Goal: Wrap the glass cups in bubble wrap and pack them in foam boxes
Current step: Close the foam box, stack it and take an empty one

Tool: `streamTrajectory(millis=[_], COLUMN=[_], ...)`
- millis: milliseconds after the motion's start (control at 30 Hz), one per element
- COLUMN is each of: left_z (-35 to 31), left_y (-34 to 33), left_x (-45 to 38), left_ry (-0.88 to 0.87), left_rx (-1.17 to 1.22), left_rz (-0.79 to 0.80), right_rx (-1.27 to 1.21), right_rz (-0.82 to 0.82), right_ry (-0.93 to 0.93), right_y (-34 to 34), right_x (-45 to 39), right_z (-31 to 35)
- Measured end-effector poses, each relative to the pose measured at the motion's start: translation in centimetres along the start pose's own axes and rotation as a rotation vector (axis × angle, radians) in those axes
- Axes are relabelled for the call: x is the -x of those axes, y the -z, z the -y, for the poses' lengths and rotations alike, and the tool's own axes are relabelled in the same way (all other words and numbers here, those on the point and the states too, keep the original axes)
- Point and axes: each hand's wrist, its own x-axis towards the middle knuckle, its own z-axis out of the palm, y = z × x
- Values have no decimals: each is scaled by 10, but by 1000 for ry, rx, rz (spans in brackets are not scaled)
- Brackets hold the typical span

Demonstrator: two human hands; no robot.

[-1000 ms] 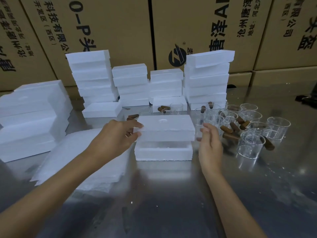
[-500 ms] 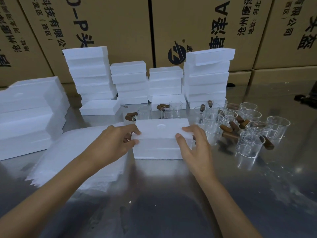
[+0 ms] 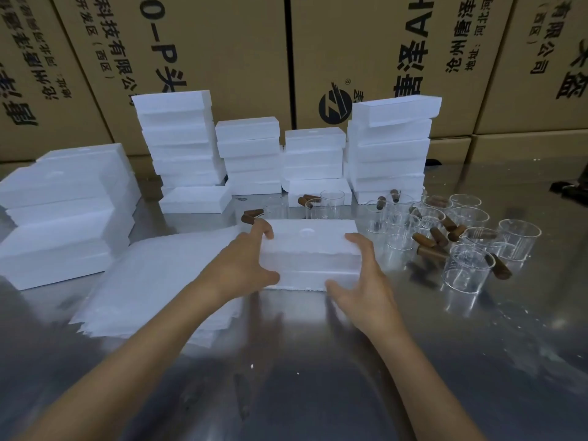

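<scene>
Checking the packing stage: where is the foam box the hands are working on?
In the head view the foam box sits mid-table between the left hand and right hand, bubble wrap to its left, glass cups to its right.

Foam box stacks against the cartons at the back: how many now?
4, left to right: tall left stack, shorter second stack, third stack, tall right stack. The wider pile at far left is separate; boxes behind may be hidden.

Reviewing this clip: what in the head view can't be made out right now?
- Contents of the foam box: its lid is on.
- Left hand and right hand palms: turned toward the box.
- Count of glass cups: transparent, overlapping.
- Cardboard cartons print: cut by the top edge.
</scene>
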Motion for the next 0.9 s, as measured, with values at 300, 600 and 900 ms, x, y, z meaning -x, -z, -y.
streamTrajectory(millis=[300,600,900], left_z=[-23,-66,49], left_y=[3,-15,90], left_x=[5,13,2], left_ry=[10,223,443], left_rx=[778,1576,1502], left_rz=[-169,-361,-1022], right_rx=[-199,-253,-139], right_rz=[-227,-350,-273], right_ry=[87,268,227], right_y=[2,-21,-22], right_x=[-7,10,8], right_z=[0,28,15])
